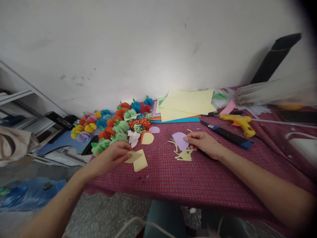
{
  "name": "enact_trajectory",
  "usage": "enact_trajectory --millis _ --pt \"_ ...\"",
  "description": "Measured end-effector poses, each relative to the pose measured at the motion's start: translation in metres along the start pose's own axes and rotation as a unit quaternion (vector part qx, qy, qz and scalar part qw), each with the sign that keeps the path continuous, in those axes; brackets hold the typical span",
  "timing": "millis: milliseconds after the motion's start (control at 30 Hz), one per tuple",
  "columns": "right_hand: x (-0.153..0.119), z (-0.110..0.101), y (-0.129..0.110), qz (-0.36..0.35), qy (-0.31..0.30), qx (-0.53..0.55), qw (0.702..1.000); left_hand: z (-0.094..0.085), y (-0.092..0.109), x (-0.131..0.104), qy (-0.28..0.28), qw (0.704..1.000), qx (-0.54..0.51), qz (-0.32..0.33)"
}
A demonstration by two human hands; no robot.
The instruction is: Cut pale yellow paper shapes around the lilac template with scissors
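Lilac paper [178, 140] is pinched in the right hand [204, 142]; the left hand [116, 154], well apart, pinches yellow paper [131, 158].

Pale wall [148, 49], scuffed and marked at left, brightest mid-span. Bench [158, 178] stands against it, draped in red checked cloth [210, 180]. Floor [99, 211] grey, speckled. Light-framed shelves [18, 99] at far left.

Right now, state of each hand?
Left hand: closed, pinching a yellow paper piece.
Right hand: closed, pinching a purple paper cutout by its edge.
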State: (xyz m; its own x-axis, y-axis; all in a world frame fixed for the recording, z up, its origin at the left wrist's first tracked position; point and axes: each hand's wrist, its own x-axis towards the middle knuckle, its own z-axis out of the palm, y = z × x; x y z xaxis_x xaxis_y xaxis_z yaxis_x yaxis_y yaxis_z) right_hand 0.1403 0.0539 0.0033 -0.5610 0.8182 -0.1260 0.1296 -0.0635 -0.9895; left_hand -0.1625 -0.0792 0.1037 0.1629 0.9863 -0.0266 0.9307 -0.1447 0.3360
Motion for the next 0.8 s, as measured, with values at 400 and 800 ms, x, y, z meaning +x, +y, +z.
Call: enact_trajectory --millis 400,800 --pt "-0.014 0.008 -0.016 -0.020 0.033 0.074 0.997 0.111 0.067 0.084 0.171 0.840 -0.483 -0.177" --pt "-0.010 0.004 -0.008 -0.197 0.091 -0.158 0.963 0.125 0.074 0.109 0.114 0.794 -0.592 -0.080"
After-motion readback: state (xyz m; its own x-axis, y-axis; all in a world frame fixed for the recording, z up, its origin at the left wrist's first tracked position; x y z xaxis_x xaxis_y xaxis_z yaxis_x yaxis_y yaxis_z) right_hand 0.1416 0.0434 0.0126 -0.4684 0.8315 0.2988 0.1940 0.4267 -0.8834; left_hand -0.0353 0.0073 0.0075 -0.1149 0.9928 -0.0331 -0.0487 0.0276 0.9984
